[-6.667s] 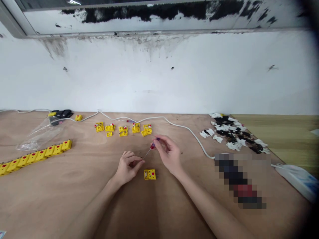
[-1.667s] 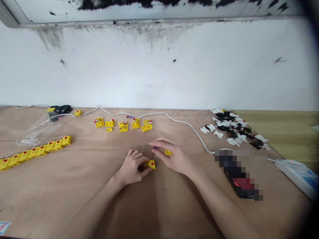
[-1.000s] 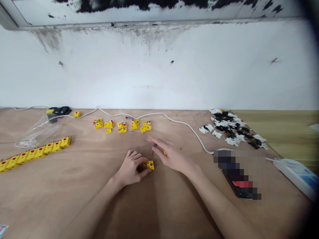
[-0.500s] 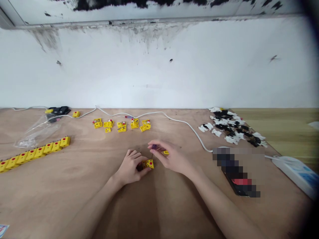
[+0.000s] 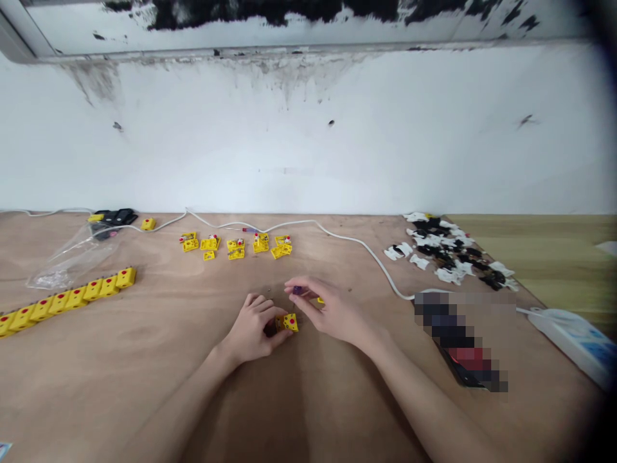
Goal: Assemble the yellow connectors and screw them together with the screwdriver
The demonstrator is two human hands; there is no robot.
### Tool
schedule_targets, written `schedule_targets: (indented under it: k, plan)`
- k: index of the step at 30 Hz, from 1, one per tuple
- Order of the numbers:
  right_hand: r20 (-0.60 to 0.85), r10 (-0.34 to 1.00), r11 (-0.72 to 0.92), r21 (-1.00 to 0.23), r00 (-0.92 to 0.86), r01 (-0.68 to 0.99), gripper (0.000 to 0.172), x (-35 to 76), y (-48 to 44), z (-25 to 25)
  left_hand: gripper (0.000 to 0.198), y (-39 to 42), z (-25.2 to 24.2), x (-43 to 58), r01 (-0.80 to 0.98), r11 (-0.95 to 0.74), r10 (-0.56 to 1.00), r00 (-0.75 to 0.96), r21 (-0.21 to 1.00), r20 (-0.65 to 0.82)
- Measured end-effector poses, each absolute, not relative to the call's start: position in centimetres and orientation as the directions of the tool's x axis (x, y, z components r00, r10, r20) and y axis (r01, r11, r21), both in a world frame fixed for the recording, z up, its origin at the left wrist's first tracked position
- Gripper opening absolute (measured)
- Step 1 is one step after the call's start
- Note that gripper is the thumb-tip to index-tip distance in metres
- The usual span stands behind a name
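Observation:
My left hand (image 5: 251, 326) rests on the wooden table with thumb and fingers closed round a small yellow plastic case (image 5: 291, 323) with a red round button. Part of the case is hidden behind the fingers. Just to the right, my right hand (image 5: 335, 313) pinches the purple handle of a small screwdriver (image 5: 297, 290), held upright. Its thin shaft points down at the case; where the tip sits is too small to tell. Another yellow piece (image 5: 321, 300) lies partly hidden behind the right hand.
Several opened yellow cases (image 5: 236, 249) lie behind, near a second screwdriver (image 5: 248, 229) and a white cable (image 5: 347, 238). At left are a row of yellow cases (image 5: 76, 298) and a plastic bag (image 5: 72, 260). Black and white pieces (image 5: 448, 247) and a power strip (image 5: 569, 337) are at right.
The view has tilted up slightly, so everything sits a little lower. My right fingers have shifted slightly at the screwdriver handle; the left hand keeps its hold on the case.

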State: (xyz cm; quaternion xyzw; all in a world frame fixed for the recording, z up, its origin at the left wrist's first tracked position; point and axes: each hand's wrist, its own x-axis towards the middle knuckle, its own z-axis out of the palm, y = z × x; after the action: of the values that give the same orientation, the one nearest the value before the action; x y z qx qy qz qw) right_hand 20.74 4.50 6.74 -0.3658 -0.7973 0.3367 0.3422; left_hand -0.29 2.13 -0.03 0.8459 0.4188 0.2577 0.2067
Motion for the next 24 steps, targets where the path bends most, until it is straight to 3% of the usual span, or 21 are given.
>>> schedule_targets:
  k: [11, 21, 24]
  plan:
    - [0.301, 0.818, 0.513, -0.768, -0.491, 0.384, 0.021, 20.52, 4.59, 6.10, 0.022, 2.18, 0.06, -0.30, 0.601, -0.568, 0.811, 0.526, 0.562, 0.257]
    - [0.424, 0.736, 0.641, -0.688, -0.528, 0.340, 0.027, 20.37, 4.32, 6.68, 0.022, 2.16, -0.10, -0.31, 0.598, -0.576, 0.806, 0.530, 0.557, 0.264]
    - [0.445, 0.742, 0.648, -0.668, -0.501, 0.367, 0.021, 20.61, 4.36, 6.91, 0.023, 2.20, -0.16, -0.32, 0.607, -0.571, 0.810, 0.524, 0.553, 0.262]
